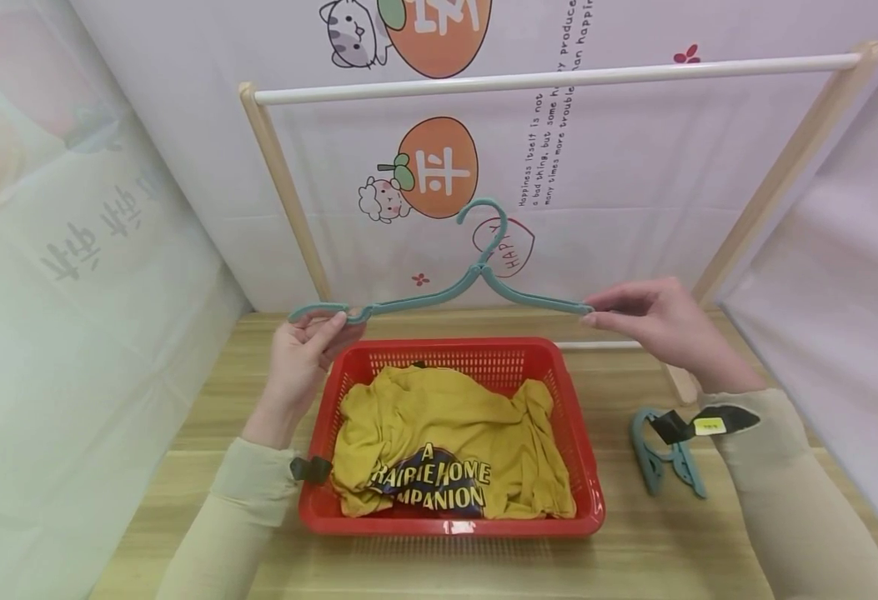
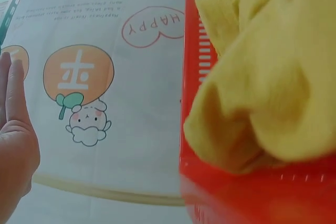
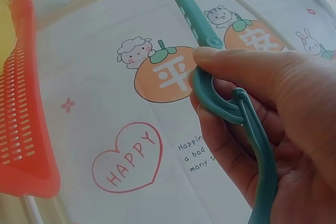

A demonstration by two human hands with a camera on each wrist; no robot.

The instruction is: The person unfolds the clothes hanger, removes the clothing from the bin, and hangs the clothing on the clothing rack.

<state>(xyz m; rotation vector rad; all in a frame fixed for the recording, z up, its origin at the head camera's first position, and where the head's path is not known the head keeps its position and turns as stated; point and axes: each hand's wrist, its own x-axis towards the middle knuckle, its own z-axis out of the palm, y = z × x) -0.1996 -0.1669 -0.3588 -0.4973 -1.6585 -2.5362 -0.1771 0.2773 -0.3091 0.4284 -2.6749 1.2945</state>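
A teal plastic folding clothes hanger [image 1: 427, 297] is held up level above the basket, its hook upward. My left hand [image 1: 305, 358] pinches its left arm, with the thumb on top near a joint. At the other side my right hand [image 1: 659, 321] grips the right arm between thumb and fingers; a curved jointed part of the hanger [image 3: 220, 103] crosses that palm in the right wrist view. Only part of the left hand [image 2: 18, 140] shows in the left wrist view. Below the hanger, a crumpled yellow printed T-shirt [image 1: 439, 417] lies in a red plastic basket [image 1: 589, 500].
Behind the basket stands a rack with a white rail [image 1: 559, 79] and wooden posts [image 1: 288, 192]. Another teal hanger, folded [image 1: 659, 454], lies on the wooden table [image 1: 206, 467] by my right forearm. A printed cloth [image 1: 596, 233] hangs at the back.
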